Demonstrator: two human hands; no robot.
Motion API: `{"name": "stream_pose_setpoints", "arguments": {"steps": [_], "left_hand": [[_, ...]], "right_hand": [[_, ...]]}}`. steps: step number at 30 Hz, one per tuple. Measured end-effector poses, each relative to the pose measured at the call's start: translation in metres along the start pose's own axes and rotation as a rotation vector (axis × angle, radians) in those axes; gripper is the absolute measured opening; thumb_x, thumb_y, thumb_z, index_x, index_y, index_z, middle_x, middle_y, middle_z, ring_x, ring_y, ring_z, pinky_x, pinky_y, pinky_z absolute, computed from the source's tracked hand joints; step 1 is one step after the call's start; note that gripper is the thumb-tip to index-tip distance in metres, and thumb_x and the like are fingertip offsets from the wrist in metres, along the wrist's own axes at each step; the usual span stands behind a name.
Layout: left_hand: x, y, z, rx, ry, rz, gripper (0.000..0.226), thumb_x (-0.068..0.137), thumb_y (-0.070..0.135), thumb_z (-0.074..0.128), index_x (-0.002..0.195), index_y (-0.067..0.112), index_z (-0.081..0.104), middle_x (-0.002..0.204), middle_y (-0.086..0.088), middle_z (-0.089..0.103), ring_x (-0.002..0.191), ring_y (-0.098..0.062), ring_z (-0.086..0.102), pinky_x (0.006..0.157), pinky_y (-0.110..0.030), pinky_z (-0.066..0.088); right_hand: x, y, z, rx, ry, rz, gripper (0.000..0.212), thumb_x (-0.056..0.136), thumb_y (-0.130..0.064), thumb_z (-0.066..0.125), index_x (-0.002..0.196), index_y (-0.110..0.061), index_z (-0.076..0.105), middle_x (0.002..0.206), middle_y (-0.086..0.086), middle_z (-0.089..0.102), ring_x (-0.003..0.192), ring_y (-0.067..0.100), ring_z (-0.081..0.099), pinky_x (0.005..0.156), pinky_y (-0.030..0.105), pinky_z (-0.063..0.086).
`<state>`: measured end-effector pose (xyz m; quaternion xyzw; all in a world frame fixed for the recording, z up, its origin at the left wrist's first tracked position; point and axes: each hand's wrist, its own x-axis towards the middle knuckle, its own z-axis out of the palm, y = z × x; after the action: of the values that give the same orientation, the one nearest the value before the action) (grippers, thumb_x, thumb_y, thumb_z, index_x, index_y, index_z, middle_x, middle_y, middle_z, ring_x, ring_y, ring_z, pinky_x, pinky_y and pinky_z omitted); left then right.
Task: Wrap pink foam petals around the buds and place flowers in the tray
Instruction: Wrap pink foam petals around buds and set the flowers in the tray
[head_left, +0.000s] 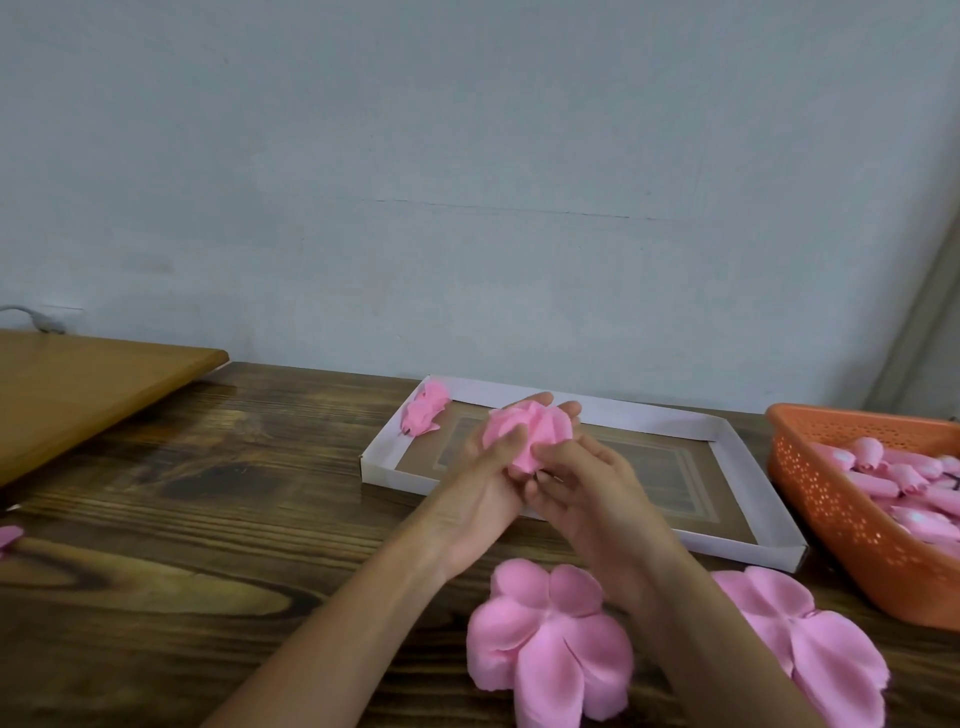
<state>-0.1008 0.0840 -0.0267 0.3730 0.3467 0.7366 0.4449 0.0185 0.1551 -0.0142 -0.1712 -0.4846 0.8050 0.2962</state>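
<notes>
Pink foam flower (524, 434), its petals gathered into a ruffled cup, held up in front of the white cardboard tray (613, 418), towards its left half. The left hand (480, 493) cradles the flower from below and behind: the fingers curl round the far side, their tips showing past the petals, and the thumb lies across the front. The right hand (587, 488) pinches the flower's lower edge with bent fingers; the exact point of contact is hidden behind the knuckles. A second pink flower (427, 413) lies in the tray's far left corner, against the wall. On the dark wooden table (208, 519) a flat petal sheet (545, 644) lies between the forearms, and another petal sheet (821, 649) lies partly under the right forearm. An orange perforated basket (831, 514), just right of the tray, holds pink buds (883, 483). A lighter wooden board (78, 384) sits at far left; a small pink scrap (8, 538) shows at the left edge.
</notes>
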Motion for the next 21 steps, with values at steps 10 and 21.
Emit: {"name": "stream_pose_setpoints", "arguments": {"steps": [10, 21], "left_hand": [[0.0, -0.004, 0.003, 0.085, -0.011, 0.051, 0.032, 0.085, 0.029, 0.079, 0.114, 0.016, 0.079, 0.138, -0.009, 0.068, 0.131, -0.024, 0.062, 0.075, -0.022, 0.055], [0.006, -0.005, -0.007, 0.354, 0.481, 0.308, 0.013, 0.085, 0.006, 0.084, 0.079, 0.016, 0.077, 0.073, -0.007, 0.072, 0.072, -0.016, 0.071, 0.073, -0.035, 0.061]], "right_hand": [[0.002, 0.002, -0.001, -0.158, -0.078, -0.09, 0.022, 0.1, -0.011, 0.063, 0.115, 0.001, 0.071, 0.098, 0.015, 0.071, 0.092, 0.022, 0.066, 0.079, 0.027, 0.058], [-0.003, 0.005, -0.001, -0.889, 0.135, -0.665, 0.022, 0.095, -0.023, 0.07, 0.113, -0.035, 0.065, 0.114, -0.011, 0.06, 0.095, 0.007, 0.065, 0.073, 0.018, 0.053]]}}
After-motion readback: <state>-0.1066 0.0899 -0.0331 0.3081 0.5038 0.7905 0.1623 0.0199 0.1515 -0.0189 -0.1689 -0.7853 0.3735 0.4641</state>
